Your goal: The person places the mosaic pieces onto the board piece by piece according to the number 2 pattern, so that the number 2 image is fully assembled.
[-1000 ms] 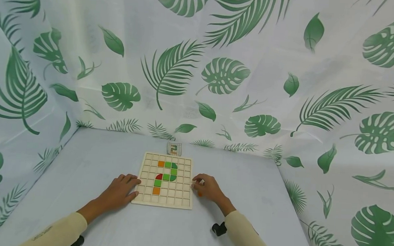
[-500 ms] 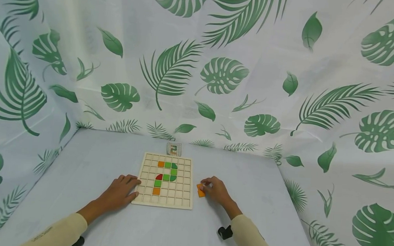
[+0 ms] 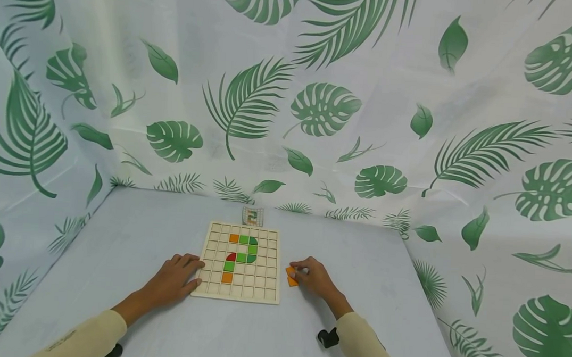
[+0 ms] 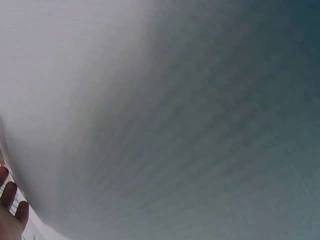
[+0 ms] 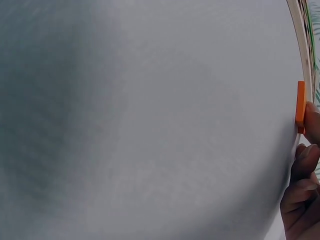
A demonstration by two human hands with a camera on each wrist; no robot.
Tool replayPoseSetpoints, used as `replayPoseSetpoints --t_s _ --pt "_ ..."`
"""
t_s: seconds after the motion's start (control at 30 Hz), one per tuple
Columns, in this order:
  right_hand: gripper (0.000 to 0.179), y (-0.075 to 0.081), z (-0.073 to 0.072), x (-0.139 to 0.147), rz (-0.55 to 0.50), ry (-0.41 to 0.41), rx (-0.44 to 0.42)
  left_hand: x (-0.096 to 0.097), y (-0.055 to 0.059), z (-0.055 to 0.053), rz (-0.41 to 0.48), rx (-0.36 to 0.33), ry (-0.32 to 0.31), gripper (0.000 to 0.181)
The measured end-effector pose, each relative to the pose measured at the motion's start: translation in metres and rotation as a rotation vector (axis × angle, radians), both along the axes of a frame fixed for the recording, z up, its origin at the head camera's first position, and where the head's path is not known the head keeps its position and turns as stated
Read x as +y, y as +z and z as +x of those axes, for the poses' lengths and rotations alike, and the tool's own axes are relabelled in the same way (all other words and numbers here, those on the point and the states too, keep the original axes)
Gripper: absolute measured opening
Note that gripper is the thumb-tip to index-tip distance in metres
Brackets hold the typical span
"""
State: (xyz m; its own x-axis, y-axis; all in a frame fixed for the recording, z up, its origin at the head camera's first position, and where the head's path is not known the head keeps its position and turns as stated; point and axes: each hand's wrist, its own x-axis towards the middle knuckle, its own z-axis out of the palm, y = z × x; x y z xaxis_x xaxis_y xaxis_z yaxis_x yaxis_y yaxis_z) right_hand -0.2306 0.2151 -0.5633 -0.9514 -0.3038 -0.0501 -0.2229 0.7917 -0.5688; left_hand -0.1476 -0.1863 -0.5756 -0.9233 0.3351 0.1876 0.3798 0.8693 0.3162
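In the head view, a pale square grid board (image 3: 262, 290) lies on the table, with orange, green and red tiles set in some cells. My left hand (image 3: 170, 282) rests at the board's left edge, its fingers over the rim and holding nothing. To the right of the board, my right hand (image 3: 314, 278) pinches an orange tile (image 3: 289, 272) between thumb and forefinger. A second orange piece (image 3: 293, 282) shows just below it, partly under the thumb. The right wrist view catches orange tile edges (image 5: 300, 105) against the thumb; the other fingers are curled.
A small printed card (image 3: 253, 216) with a coloured grid pattern stands behind the board. Leaf-patterned cloth (image 3: 327, 111) hangs around the back and sides of the pale table (image 3: 202, 334).
My right hand has moved a little to the right, away from the board's edge, and the orange tiles beneath it have come into fuller view. My left hand has stayed still.
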Motion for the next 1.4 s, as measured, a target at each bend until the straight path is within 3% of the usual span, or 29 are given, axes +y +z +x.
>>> replayPoseSetpoints --t_s 0.3,0.63,1.1,1.4 --pt "0.017 -0.0028 0.0023 -0.0019 -0.023 -0.024 -0.002 -0.0002 0.0003 0.0 0.012 0.004 -0.004 0.04" --pt "0.018 -0.0001 0.0065 -0.0051 -0.058 0.005 0.001 0.0001 0.0016 0.0011 0.006 -0.004 0.005 0.04" --pt "0.027 0.0018 0.0063 -0.0042 -0.006 0.059 -0.02 0.0002 0.0013 0.0017 0.01 -0.013 0.003 0.041" --pt "0.025 0.006 0.0046 -0.0031 -0.075 0.054 -0.025 0.0004 0.0026 0.0019 0.004 -0.007 -0.001 0.04"
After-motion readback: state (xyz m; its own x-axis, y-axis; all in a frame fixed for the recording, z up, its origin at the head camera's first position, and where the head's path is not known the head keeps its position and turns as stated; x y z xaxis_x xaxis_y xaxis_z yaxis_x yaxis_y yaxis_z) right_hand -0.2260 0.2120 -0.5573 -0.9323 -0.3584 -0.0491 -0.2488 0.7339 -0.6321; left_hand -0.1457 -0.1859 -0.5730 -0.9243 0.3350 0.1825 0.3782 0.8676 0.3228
